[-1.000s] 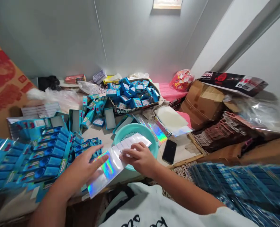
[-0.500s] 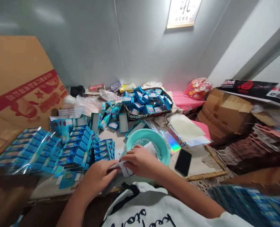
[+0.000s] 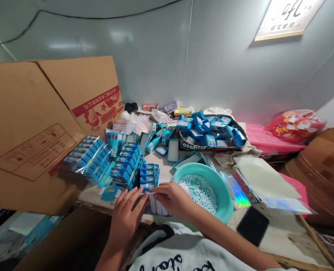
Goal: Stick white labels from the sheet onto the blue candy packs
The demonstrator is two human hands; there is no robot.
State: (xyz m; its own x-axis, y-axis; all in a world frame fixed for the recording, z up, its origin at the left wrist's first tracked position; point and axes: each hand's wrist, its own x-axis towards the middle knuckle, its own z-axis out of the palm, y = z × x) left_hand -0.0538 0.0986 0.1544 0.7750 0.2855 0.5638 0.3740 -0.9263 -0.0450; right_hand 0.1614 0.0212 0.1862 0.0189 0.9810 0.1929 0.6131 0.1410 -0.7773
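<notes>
My left hand point(image 3: 127, 214) and my right hand point(image 3: 172, 199) meet at the table's near edge over a white sheet of small labels point(image 3: 158, 206). Both hands have fingers closed on the sheet; most of it is hidden beneath them. Just right of my right hand stands a teal plastic basin point(image 3: 226, 199) filled with small white pellets point(image 3: 200, 190). Left of my hands lie stacks of blue packaged boxes point(image 3: 124, 165).
A large brown carton point(image 3: 34, 128) stands at the left. A cardboard tray of loose blue boxes point(image 3: 209, 133) sits at the back. Holographic sheets point(image 3: 237, 188), white sheets point(image 3: 261, 178), a black phone point(image 3: 253, 226) and a pink box point(image 3: 268, 141) lie to the right.
The view has swung left and down. The long holographic strip that my hands held spread out a second ago is gone from view; my hands have drawn together on the white label sheet.
</notes>
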